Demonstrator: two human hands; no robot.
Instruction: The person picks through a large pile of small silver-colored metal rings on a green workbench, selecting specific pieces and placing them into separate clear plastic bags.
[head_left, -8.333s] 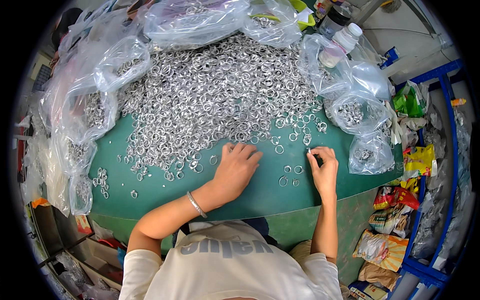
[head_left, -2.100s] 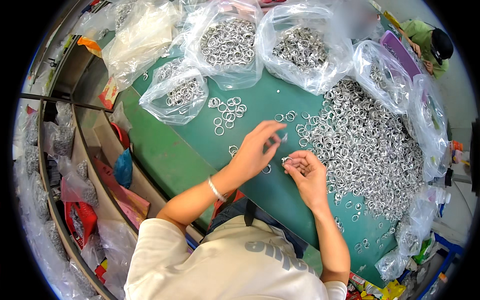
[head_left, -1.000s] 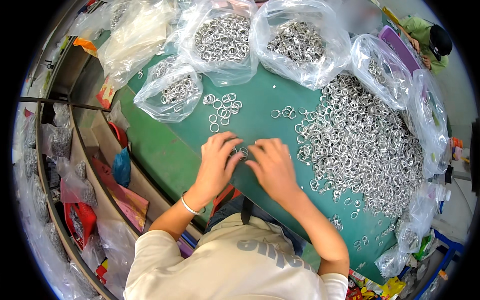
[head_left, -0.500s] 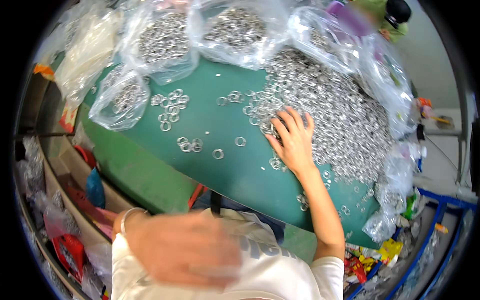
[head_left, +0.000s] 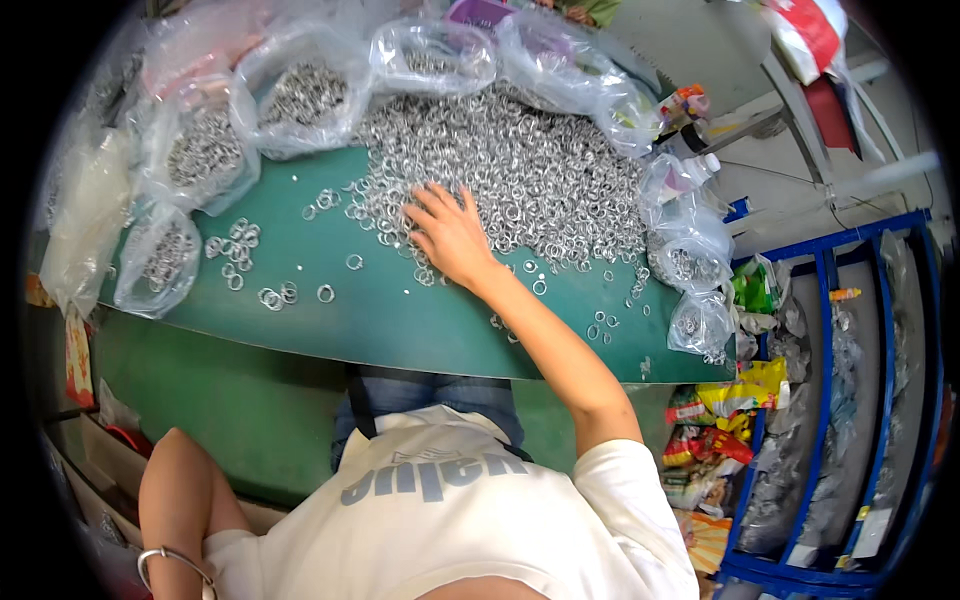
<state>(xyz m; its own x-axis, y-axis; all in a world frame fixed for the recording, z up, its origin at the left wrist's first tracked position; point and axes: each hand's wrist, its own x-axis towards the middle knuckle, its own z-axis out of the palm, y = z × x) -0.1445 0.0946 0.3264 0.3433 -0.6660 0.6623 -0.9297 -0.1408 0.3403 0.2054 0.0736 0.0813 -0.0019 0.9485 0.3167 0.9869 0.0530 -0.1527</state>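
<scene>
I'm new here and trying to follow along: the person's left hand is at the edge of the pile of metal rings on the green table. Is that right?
Not quite: the head view shows the person's right hand, not the left, at the edge of the pile of metal rings on the green table.

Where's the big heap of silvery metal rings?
In the head view, the heap lies upper centre on the green table, right hand at its lower-left edge, clear plastic bags behind.

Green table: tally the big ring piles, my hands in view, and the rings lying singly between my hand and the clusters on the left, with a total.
Big ring pile: 1
Right hand: 1
Single rings: 2
Total: 4
</scene>
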